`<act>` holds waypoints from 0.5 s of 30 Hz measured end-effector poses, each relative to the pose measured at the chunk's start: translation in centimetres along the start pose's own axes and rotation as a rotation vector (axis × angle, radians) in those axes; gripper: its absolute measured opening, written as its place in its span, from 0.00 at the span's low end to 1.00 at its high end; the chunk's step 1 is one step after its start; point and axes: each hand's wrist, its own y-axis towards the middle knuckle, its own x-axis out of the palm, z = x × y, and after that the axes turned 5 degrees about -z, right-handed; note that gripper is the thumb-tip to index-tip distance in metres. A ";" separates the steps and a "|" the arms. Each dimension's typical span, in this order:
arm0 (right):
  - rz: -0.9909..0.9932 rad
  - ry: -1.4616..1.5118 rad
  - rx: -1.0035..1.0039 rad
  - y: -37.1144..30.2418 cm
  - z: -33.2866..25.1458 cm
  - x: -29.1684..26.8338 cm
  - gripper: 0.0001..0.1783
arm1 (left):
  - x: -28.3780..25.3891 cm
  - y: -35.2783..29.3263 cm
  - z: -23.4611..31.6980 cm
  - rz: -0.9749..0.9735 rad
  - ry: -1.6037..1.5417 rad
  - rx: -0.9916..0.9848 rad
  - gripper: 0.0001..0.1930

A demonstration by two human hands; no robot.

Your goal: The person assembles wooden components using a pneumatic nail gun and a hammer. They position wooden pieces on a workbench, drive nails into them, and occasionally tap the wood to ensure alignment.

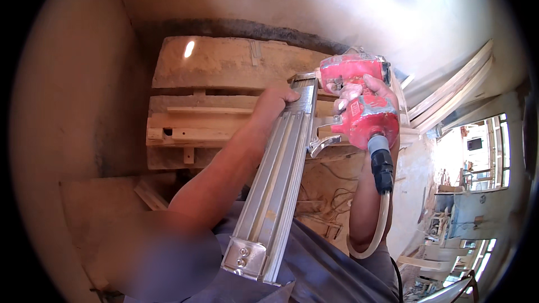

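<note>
Right hand (365,96) wraps the red body of a pneumatic nail gun (359,109), fingers curled tight round the handle, grip clamped. Left hand (275,101) is pressed against the upper end of the gun's long silver magazine (278,191); fingers are hidden behind the metal, so I cannot tell whether it is closed on it or only steadying.

Tool is held up in the air in front of the chest, nose toward the stacked wooden frames (213,112) ahead, magazine slanting down toward the lap.

Handling: looks heavy and nose-loaded, rigid metal throughout, nothing soft. Painted handle gives the sure hold; the ribbed magazine looks smooth and likely slick, better as a second support point than a carry point. Air hose (377,224) hangs from the black coupling under the handle, loops by the right forearm, and may tug.

Bare plaster wall behind the frames.
</note>
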 end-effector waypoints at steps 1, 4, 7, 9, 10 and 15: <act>0.020 -0.010 0.003 -0.2 -0.2 0.6 0.15 | 0.5 -0.2 -0.2 -0.012 -0.026 -0.013 0.18; 0.058 -0.132 -0.028 -0.2 -0.6 1.5 0.14 | 1.9 -1.5 0.0 -0.041 -0.124 -0.079 0.19; 0.059 -0.235 0.023 1.6 -0.2 2.7 0.14 | 1.2 -2.7 0.4 -0.023 -0.230 -0.096 0.20; 0.056 -0.345 0.007 1.5 -0.2 3.8 0.14 | 1.4 -2.8 -0.2 -0.035 -0.268 -0.021 0.20; 0.030 -0.334 0.020 1.9 -0.3 4.0 0.14 | 1.4 -3.0 0.0 -0.025 -0.279 -0.023 0.19; 0.007 -0.369 -0.085 1.8 -0.8 5.1 0.19 | 2.8 -3.3 0.1 -0.033 -0.305 0.009 0.21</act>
